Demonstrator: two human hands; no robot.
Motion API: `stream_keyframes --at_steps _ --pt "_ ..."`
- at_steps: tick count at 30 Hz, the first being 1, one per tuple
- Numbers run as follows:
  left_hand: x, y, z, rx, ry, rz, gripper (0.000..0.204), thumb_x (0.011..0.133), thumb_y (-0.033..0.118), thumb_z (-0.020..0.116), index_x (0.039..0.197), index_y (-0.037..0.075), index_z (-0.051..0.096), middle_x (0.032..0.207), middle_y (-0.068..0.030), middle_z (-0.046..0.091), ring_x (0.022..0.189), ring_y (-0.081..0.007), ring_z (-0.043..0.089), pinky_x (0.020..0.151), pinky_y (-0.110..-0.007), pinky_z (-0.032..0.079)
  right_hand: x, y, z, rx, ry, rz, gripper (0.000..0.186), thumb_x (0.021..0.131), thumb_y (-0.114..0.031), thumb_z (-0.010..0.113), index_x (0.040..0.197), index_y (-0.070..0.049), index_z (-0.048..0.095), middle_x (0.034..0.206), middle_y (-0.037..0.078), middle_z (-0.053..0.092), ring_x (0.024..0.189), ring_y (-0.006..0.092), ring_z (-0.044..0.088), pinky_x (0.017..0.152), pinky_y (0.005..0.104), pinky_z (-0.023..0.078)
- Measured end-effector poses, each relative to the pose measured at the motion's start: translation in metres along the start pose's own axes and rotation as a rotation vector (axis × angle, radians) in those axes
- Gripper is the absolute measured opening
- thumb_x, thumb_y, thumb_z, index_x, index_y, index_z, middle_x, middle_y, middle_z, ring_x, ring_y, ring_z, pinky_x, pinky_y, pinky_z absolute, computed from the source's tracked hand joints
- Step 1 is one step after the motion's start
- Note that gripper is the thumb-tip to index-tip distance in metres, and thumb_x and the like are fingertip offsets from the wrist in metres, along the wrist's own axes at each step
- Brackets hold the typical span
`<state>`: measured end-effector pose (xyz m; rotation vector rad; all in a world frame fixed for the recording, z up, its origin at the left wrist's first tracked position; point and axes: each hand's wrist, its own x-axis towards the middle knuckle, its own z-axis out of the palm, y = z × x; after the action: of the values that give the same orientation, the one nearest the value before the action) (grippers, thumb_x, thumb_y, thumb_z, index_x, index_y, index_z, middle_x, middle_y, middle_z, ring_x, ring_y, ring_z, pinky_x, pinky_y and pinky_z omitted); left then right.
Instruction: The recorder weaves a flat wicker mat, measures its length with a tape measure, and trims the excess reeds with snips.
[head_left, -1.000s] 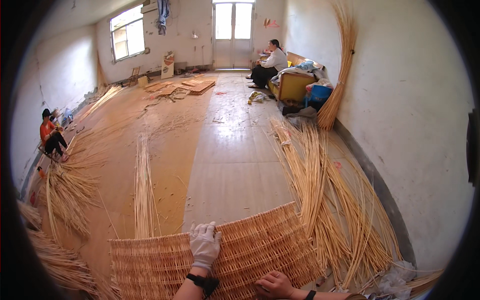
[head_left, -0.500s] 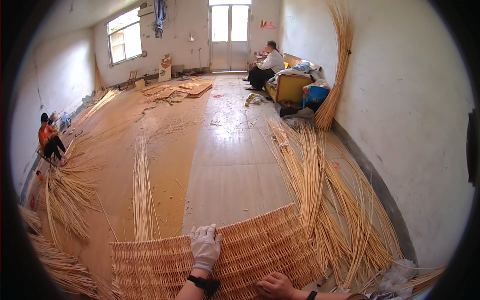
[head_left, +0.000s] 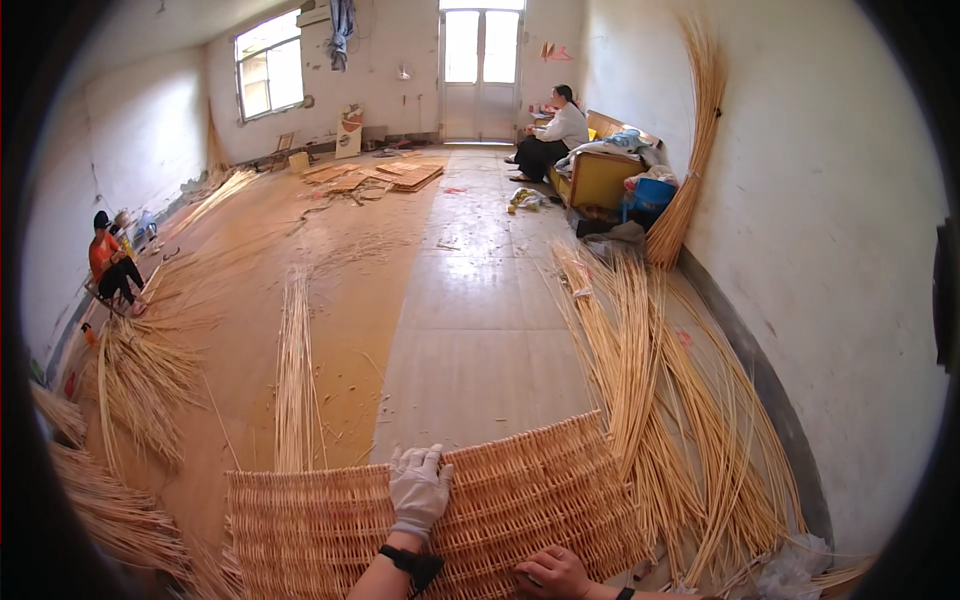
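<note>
A woven wicker panel (head_left: 320, 525) lies across the lower part of the view, directly before me, its right end angled upward. My left hand (head_left: 419, 490), in a white glove, grips the panel's far edge near the middle, its fingers bent over the rim. Bare and lower down to the right, my right hand (head_left: 553, 574) rests against the weave with its fingers curled in. Whatever its fingertips pinch, if anything, is hidden. Dark bands circle both wrists. Beyond the panel's far edge, a narrow bundle of pale wicker rods (head_left: 294, 375) lies on the floor.
Long loose rods (head_left: 640, 400) spread along the right wall; more piles (head_left: 145, 385) lie left. A tall rod bundle (head_left: 692, 150) leans on the right wall. Flat woven panels (head_left: 410, 174) lie farther off. One person (head_left: 558, 130) sits near a sofa, another (head_left: 112, 262) at left.
The whole view has swung slightly left, so the room sits farther right in the picture. Both hands keep about the same places on the wicker panel.
</note>
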<state>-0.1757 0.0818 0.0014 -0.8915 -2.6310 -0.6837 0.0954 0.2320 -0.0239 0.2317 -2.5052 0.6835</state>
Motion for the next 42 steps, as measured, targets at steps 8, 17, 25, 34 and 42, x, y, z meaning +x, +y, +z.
stream_keyframes --at_steps 8,17,25,34,42 --pt "-0.01 0.02 -0.052 -0.384 0.027 -0.034 0.039 0.092 0.028 0.073 0.126 0.009 0.068 0.117 -0.013 0.069 0.117 -0.0309 0.061 0.113 -0.044 0.041 -0.007 0.012 -0.003 0.129 -0.127 0.096 0.028 0.085 -0.025 0.079 0.107 -0.012 0.07 0.098 0.009 0.068 0.085 0.0302 0.066 0.074 0.043 0.055" --pt "-0.087 0.048 -0.058 -1.351 -0.782 -0.303 0.024 0.103 0.027 0.065 0.117 0.007 0.066 0.101 -0.0054 0.071 0.105 -0.0169 0.066 0.094 -0.034 0.053 0.1 0.008 -0.034 0.316 -0.263 0.266 0.079 0.085 -0.06 0.078 0.144 -0.013 0.053 0.106 0.013 0.072 0.089 0.0266 0.072 0.076 0.0384 0.058" --pt "-0.115 0.065 -0.056 -1.52 -0.569 -0.409 0.009 0.104 0.013 0.059 0.111 0.007 0.061 0.096 -0.007 0.07 0.085 -0.0155 0.069 0.071 -0.028 0.054 0.086 -0.023 -0.005 0.323 -0.517 0.202 0.075 0.092 -0.055 0.067 0.154 -0.022 0.043 0.134 0.02 0.062 0.112 0.038 0.066 0.087 0.0504 0.056" --pt "-0.081 0.038 -0.057 -1.476 -0.678 -0.508 0.008 0.104 0.013 0.058 0.104 0.006 0.061 0.093 -0.0082 0.069 0.075 -0.0165 0.068 0.064 -0.028 0.053 0.063 0.03 -0.018 -0.05 -0.237 -0.084 0.023 0.102 -0.03 0.061 0.12 -0.021 0.07 0.104 0.014 0.072 0.082 0.0347 0.072 0.063 0.0427 0.058" --pt "-0.088 -0.107 -0.093 -0.715 -0.174 -0.258 0.02 0.104 0.023 0.058 0.098 0.003 0.061 0.083 -0.006 0.065 0.075 -0.0187 0.065 0.075 -0.036 0.055 0.106 0.088 -0.129 -0.11 -0.499 0.591 0.052 0.088 -0.07 0.065 0.106 -0.023 0.081 0.085 0.011 0.076 0.081 0.0302 0.073 0.073 0.0409 0.057"
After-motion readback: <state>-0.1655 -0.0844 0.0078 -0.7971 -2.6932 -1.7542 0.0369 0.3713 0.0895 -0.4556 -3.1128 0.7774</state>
